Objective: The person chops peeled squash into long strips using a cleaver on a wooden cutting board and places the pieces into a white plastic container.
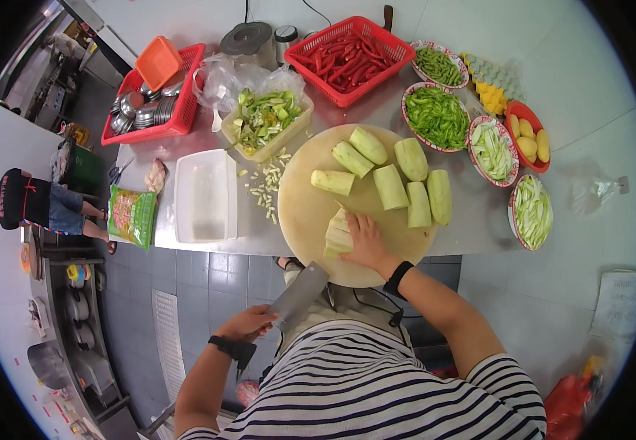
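My left hand [252, 323] grips a metal cleaver [302, 291], held off the near edge of the round cutting board [304, 220], its blade angled towards the board. On the board's near part, my right hand [365, 239] rests palm down over slices of a peeled pale green vegetable [338, 234], fingers holding them together. Several thick peeled chunks [389, 188] of the same kind lie beyond and to the right of that hand. Small pale cut bits [267, 190] are scattered on the metal table left of the board.
Beyond the board stand a scrap tub [268, 129] and a red basket of chillies [351, 60]. Bowls of cut vegetables [437, 118] line the right. At left are a white container [206, 198], a green packet [131, 217] and a basket of metal bowls [186, 104]. Another person [26, 201] stands far left.
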`<act>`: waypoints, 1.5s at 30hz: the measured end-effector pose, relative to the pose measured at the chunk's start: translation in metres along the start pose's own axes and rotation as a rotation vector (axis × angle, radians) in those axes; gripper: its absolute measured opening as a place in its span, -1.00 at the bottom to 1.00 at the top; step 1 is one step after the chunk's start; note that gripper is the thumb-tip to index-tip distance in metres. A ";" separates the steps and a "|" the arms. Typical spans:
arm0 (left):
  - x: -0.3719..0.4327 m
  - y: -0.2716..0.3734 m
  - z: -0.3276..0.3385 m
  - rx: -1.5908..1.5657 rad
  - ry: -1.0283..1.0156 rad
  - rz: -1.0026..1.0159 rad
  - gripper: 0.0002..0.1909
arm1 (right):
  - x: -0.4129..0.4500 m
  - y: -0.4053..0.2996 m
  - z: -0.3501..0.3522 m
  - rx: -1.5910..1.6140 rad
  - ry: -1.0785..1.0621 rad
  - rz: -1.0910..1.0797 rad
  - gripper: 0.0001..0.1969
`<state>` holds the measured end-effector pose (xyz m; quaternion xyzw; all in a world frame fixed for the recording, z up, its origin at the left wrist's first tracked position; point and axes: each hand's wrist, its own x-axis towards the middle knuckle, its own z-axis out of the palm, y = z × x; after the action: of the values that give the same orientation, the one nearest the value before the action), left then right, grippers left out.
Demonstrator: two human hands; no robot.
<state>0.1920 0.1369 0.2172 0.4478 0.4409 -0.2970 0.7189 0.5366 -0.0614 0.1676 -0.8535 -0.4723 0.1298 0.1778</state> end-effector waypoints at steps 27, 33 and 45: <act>0.037 0.083 0.031 -0.075 -0.076 0.146 -0.77 | 0.028 -0.060 -0.018 0.319 0.028 0.055 -0.06; -0.073 0.116 -0.070 0.006 0.187 0.196 -0.76 | 0.114 -0.182 -0.007 0.462 0.205 -0.194 -0.07; -0.099 0.239 -0.290 0.439 0.188 0.001 -0.74 | 0.277 -0.318 0.123 0.872 0.252 0.120 -0.06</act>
<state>0.2383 0.5037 0.3369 0.6194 0.4305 -0.3422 0.5602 0.3905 0.3532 0.1770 -0.7340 -0.2978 0.2219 0.5686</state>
